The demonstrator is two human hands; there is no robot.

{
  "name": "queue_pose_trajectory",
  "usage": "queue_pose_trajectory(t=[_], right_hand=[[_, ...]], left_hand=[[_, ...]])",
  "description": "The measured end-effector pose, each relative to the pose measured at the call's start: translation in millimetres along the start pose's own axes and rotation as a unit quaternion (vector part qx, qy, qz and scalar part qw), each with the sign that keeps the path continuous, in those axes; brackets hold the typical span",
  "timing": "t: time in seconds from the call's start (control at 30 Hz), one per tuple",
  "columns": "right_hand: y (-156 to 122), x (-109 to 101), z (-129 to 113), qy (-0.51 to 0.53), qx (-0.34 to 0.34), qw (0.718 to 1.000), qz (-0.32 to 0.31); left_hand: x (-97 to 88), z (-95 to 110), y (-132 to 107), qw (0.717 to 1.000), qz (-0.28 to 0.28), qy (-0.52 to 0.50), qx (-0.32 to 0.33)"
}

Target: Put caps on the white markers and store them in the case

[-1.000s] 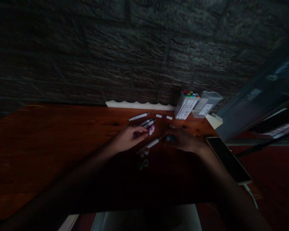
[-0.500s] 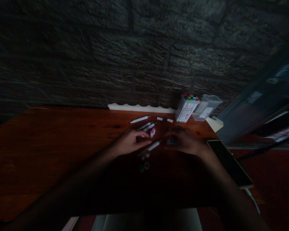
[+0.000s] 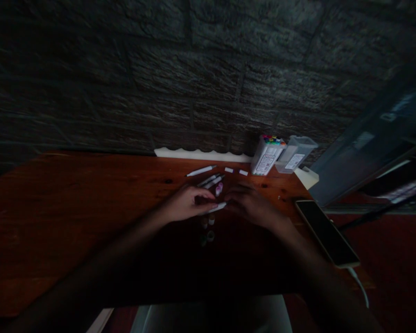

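Both my hands meet over a white marker [image 3: 217, 207] lying on the dark red wooden table [image 3: 72, 208]. My left hand [image 3: 187, 203] has its fingers curled, the fingertips on the marker's left part. At the marker's right end rests my right hand [image 3: 251, 203], fingers bent down and closed; what they hold is hidden. Just behind the hands lie two more markers [image 3: 213, 180], a pink cap [image 3: 219, 188] and a single white marker [image 3: 201, 170]. Several loose caps [image 3: 208, 229] sit in front of the hands.
A white box of coloured markers [image 3: 267, 156] and a clear plastic case [image 3: 294, 155] stand at the back right by the brick wall. A phone [image 3: 327, 232] lies at the table's right edge with a cable. Two small white pieces [image 3: 235, 171] lie behind the hands.
My right hand has moved left from the blue caps to the right end of the white marker. The left hand's fingers have closed down onto the same marker.
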State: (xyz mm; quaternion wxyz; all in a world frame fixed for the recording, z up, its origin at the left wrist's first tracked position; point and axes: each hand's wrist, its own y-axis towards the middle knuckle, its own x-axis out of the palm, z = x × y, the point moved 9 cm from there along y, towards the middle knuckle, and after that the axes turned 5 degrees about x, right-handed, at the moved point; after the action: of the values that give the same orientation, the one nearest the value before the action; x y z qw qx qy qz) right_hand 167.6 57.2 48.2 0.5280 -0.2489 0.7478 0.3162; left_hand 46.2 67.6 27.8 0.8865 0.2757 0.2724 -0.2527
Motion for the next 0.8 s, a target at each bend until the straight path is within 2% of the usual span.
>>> queue_pose_trajectory(t=[0.17, 0.27, 0.4, 0.5, 0.57, 0.7, 0.8], right_hand=[[-1.3, -15.8, -2.5, 0.01, 0.003, 0.998, 0.059], [-4.0, -30.0, -5.5, 0.028, 0.004, 0.991, 0.128], [-17.5, -62.3, 8.4, 0.05, 0.084, 0.955, 0.279], [-28.2, -76.0, 24.9, 0.053, 0.141, 0.93, 0.336], [-28.6, -74.0, 35.2, 0.052, 0.159, 0.932, 0.322], [-16.8, -44.2, 46.8, 0.069, 0.156, 0.969, 0.18], [-13.3, -25.9, 45.2, 0.089, 0.139, 0.981, 0.106]], left_hand=[[-4.5, 1.6, -1.3, 1.0, 0.009, 0.004, 0.01], [-12.2, 2.4, -0.8, 0.999, 0.036, -0.027, -0.005], [-26.5, -1.7, 0.3, 0.983, 0.087, -0.148, -0.059], [-36.5, -11.1, -1.4, 0.953, 0.144, -0.249, -0.099], [-39.0, -17.7, -3.3, 0.923, 0.175, -0.324, -0.116], [-33.4, -24.5, -6.3, 0.864, 0.189, -0.444, -0.14], [-31.8, -23.2, -7.7, 0.844, 0.187, -0.483, -0.139]])
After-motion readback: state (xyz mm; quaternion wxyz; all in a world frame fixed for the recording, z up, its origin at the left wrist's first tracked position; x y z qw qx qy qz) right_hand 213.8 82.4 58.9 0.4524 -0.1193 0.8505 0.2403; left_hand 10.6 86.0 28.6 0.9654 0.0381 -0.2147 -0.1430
